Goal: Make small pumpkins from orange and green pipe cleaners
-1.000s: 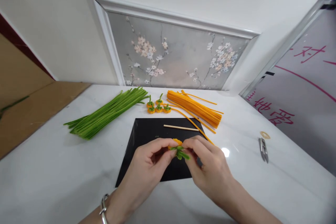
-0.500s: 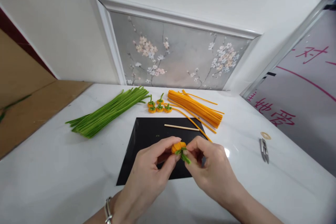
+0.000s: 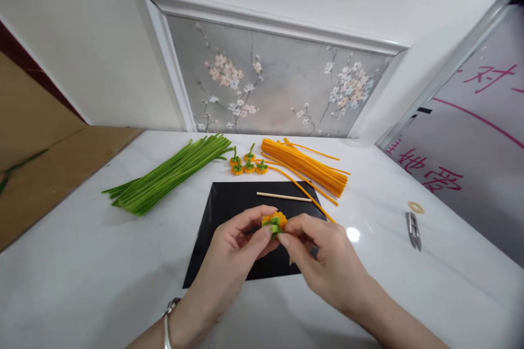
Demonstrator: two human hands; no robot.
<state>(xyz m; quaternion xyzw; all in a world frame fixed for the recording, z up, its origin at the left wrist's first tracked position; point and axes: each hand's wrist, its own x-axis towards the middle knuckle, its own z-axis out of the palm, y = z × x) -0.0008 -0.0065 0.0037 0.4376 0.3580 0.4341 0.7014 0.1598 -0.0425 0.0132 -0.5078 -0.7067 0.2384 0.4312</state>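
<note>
A small orange pipe-cleaner pumpkin [image 3: 280, 219] with a green top is pinched above the black mat [image 3: 221, 202]. My left hand [image 3: 237, 245] grips it from the left with thumb and fingers. My right hand [image 3: 323, 251] is closed at its right side, thumb and forefinger touching the green pipe-cleaner piece [image 3: 274, 226]. Fingers hide part of the pumpkin. Beyond my hands a thin wooden stick [image 3: 284, 196] lies on the mat. Several finished-looking small pumpkins [image 3: 249, 166] with green stems stand together behind the mat.
Green pipe cleaners [image 3: 172, 174] lie bundled at the left, orange pipe cleaners [image 3: 305, 166] at the back right, some loose strands reaching over the mat. Thread snips [image 3: 413, 230] and a rubber band [image 3: 416, 207] rest far right. A cardboard box [image 3: 61, 163] borders the left; a written-on whiteboard [image 3: 470, 136] the right.
The pumpkin has turned in my fingers so its green top faces me more. Both hands have shifted slightly, and the green ends that stuck out toward the lower right now point toward me.
</note>
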